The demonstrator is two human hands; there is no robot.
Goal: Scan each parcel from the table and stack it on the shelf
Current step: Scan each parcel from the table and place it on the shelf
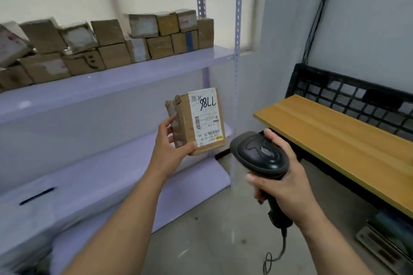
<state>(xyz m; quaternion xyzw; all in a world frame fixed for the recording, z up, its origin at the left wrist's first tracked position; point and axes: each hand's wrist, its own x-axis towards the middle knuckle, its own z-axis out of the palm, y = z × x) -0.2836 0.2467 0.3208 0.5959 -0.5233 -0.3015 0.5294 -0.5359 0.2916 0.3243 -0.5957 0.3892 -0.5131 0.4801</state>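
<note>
Head view: the left hand [169, 147], grip clamped on a lower corner, holds a brown parcel [196, 122] upright in mid-air before the shelf [134, 80], label facing out. The right hand [288, 185], grip wrapped round a black scanner [261, 154], is just beside the parcel. Stacked boxes [111, 44] fill the shelf's back; its front edge lies bare. A wooden surface [335, 138] stands right, with a black crate [348, 93] behind.

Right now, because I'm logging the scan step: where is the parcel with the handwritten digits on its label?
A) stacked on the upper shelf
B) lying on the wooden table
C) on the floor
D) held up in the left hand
D: the left hand grips the parcel in the air in front of the shelf, label towards the camera, while the right hand holds the scanner beside it.
</note>
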